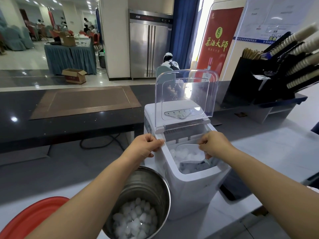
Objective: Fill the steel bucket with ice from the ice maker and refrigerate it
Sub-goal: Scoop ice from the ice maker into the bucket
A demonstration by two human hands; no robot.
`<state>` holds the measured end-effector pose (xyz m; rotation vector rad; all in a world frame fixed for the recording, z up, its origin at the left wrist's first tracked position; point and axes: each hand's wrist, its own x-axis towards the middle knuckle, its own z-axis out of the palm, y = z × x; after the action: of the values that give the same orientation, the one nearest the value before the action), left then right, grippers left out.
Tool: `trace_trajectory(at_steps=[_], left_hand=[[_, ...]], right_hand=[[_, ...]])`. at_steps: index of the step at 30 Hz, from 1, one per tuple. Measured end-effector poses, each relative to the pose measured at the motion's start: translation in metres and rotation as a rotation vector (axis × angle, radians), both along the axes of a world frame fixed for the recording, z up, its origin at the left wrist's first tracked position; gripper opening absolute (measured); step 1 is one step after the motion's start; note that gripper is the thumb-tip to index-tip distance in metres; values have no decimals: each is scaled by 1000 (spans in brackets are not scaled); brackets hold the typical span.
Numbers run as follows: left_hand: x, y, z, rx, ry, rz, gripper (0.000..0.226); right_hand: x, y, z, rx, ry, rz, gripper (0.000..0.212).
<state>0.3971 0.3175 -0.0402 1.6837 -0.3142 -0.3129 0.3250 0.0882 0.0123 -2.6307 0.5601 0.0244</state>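
A white ice maker (189,187) stands on the counter with its clear lid (186,99) raised. Ice (184,154) fills its inner basket. My left hand (146,145) grips the left top edge of the ice maker. Over the basket, my right hand (214,144) is closed on a clear plastic scoop (189,152) that lies in the ice. The steel bucket (148,192) sits at the front left of the machine, under my left forearm, with ice cubes (134,219) covering its bottom.
A red round lid or basin (29,216) lies at the lower left. A black rack of paper cups (279,71) stands at the right rear. A steel refrigerator (150,47) is across the room. A dark raised counter (69,116) runs behind.
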Motion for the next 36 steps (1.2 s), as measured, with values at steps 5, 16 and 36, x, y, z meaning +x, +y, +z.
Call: trace_trajectory(at_steps=[5,16,36], left_hand=[[-3,0,3,10,-1,9,28],[-15,4,10,32,-55,28,30],[-32,92,13,51,15,38,23]], right_hand=[[-4,1,6,146,-3,-70,21],[-25,22,27,249,-71,-99,19],[-62,100,53,238,-93,-74,17]])
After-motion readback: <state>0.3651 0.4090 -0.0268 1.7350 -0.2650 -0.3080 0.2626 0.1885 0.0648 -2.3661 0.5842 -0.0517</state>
